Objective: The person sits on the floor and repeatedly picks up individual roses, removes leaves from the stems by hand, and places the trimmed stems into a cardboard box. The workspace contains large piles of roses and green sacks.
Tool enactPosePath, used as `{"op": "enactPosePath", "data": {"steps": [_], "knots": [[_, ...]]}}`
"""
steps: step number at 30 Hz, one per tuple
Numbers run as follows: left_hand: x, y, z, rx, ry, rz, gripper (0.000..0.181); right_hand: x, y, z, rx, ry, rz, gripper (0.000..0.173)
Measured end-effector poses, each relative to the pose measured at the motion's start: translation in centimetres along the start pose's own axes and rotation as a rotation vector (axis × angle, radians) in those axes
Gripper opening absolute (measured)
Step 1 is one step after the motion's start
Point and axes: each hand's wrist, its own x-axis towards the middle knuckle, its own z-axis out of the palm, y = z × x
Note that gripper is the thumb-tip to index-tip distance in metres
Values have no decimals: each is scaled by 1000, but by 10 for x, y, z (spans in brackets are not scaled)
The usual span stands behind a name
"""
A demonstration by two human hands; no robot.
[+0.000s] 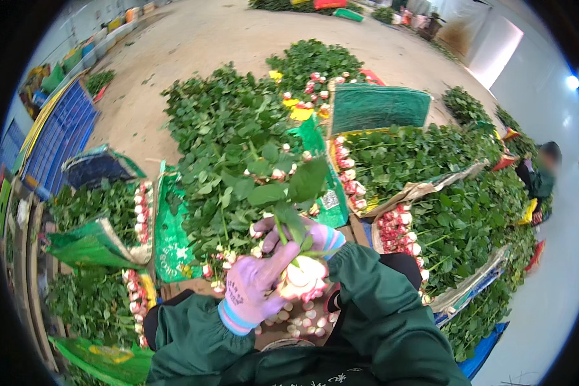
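Observation:
My left hand point(253, 292), in a pink knit glove, is at the head of a white and pink rose point(303, 280), its fingers touching the outer petals. Just above the bloom, my right hand point(313, 234), gloved too, is closed around the green stem. The rose's head points down towards me, and its leaves point(289, 186) spread away over a large heap of cut roses point(222, 144). Part of the right hand's fingers is hidden behind the stem and leaves. Loose petals point(296, 321) lie on the floor between my feet.
Rose bundles point(415, 154) between fabric sheets stand on the right, with more bundles point(96, 301) on the left. A green woven sheet point(173, 241) lies under the heap. A blue crate point(60, 135) is at the far left. Another person point(544, 173) is at the far right.

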Motion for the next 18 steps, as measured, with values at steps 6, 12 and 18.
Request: {"op": "enactPosePath", "data": {"steps": [6,12,18], "knots": [[-20,-1,29,20,-539,156,70,-12,14,-85,-1056,114,-422,40],[-61,-2,53,134,-660,230,62,0,14,-33,-494,258,15,34],[-82,-8,61,271,-844,-8,47,-14,22,-33,-1101,756,237,18]]}}
